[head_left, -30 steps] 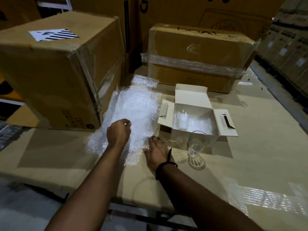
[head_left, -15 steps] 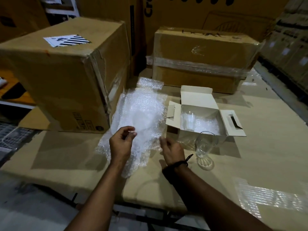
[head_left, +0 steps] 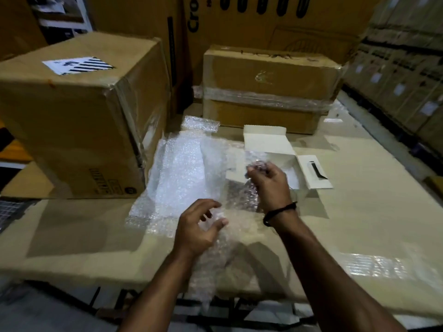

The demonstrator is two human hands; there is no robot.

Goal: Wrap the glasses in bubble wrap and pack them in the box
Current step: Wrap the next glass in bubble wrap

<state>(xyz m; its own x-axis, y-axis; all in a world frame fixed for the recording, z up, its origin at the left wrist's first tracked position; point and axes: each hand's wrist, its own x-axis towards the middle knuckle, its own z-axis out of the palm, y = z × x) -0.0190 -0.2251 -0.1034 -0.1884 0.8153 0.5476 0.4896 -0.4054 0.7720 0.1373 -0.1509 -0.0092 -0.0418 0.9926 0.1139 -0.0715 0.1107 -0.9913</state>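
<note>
I hold one clear bubble wrap sheet point(head_left: 239, 207) lifted above the table between both hands. My right hand point(head_left: 269, 185) pinches its upper edge in front of the box. Lower down and nearer to me, my left hand point(head_left: 197, 227) pinches the sheet's lower part between thumb and fingers, and the rest hangs over the table's front edge. A pile of further bubble wrap point(head_left: 179, 168) lies flat behind it. The small white box point(head_left: 266, 141) stands open with its flaps spread, partly covered by the sheet and my right hand. The glass outside the box is hidden.
A large brown carton point(head_left: 72, 116) stands at the left, touching the bubble wrap pile. A film-wrapped carton point(head_left: 268, 92) sits behind the white box. A small scrap of bubble wrap point(head_left: 200, 122) lies between them. Shiny tape point(head_left: 374, 264) marks the cardboard table top at right.
Both hands have peeled one sheet off the pile and lifted it. My right hand rose up and right in front of the box; my left hand came back toward me with the lower part.
</note>
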